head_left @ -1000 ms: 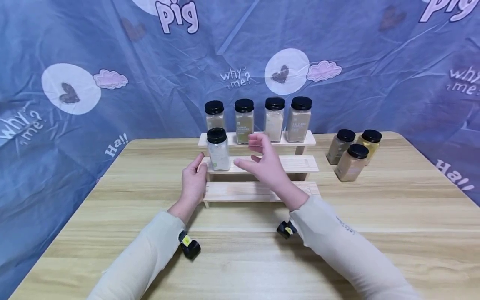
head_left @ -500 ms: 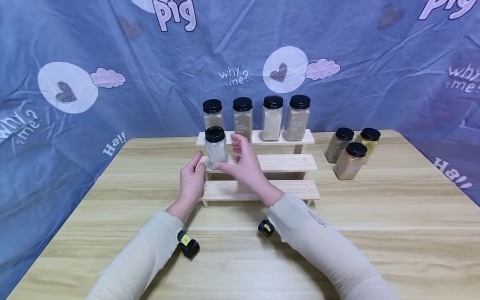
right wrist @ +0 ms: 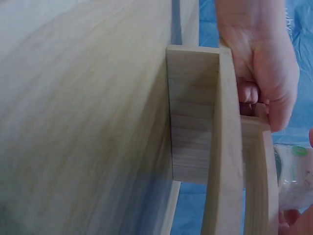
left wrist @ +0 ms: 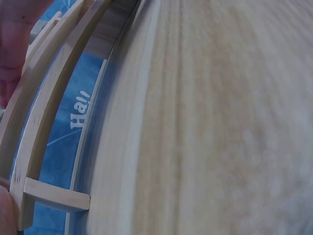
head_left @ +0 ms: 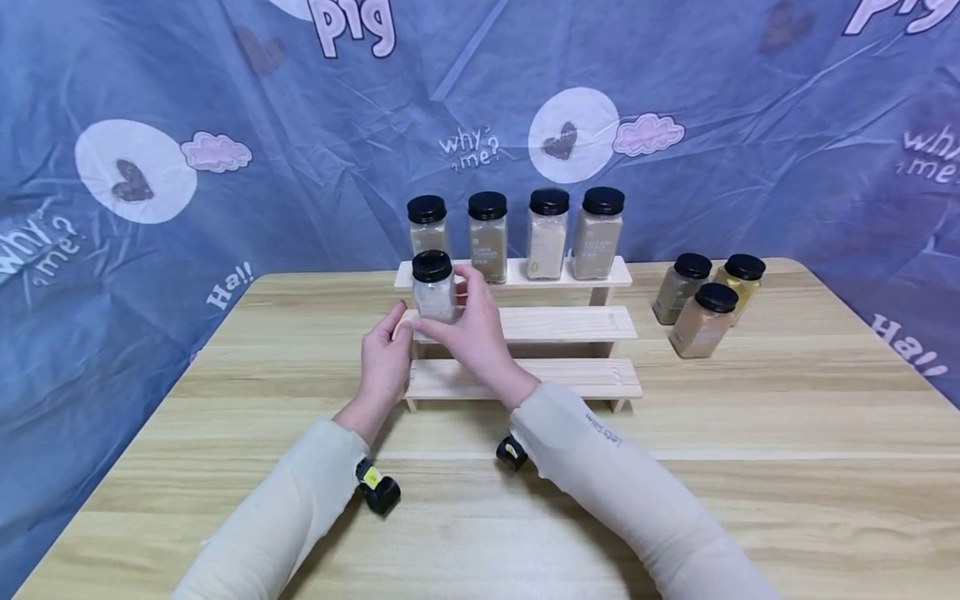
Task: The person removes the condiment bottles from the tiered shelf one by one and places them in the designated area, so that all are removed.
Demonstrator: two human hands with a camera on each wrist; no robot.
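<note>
On the left end of the middle shelf of a wooden three-step rack (head_left: 555,325) stands a spice jar (head_left: 433,300) with a black lid and pale contents. My right hand (head_left: 476,329) holds this jar from the right, thumb across its front and fingers round its far side. My left hand (head_left: 384,362) grips the left end of the same shelf; in the right wrist view, that left hand (right wrist: 266,68) has its thumb and curled fingers on the wood. The jar's lower part is partly hidden by the right thumb in the head view.
Several black-lidded spice jars (head_left: 547,237) stand in a row on the top shelf. Three more jars, including one with pinkish powder (head_left: 701,325), are grouped on the table (head_left: 787,417) to the right of the rack. A blue printed cloth (head_left: 315,167) hangs behind.
My right hand has moved left from beside the jar and closed round it. My left hand has stayed on the rack's end.
</note>
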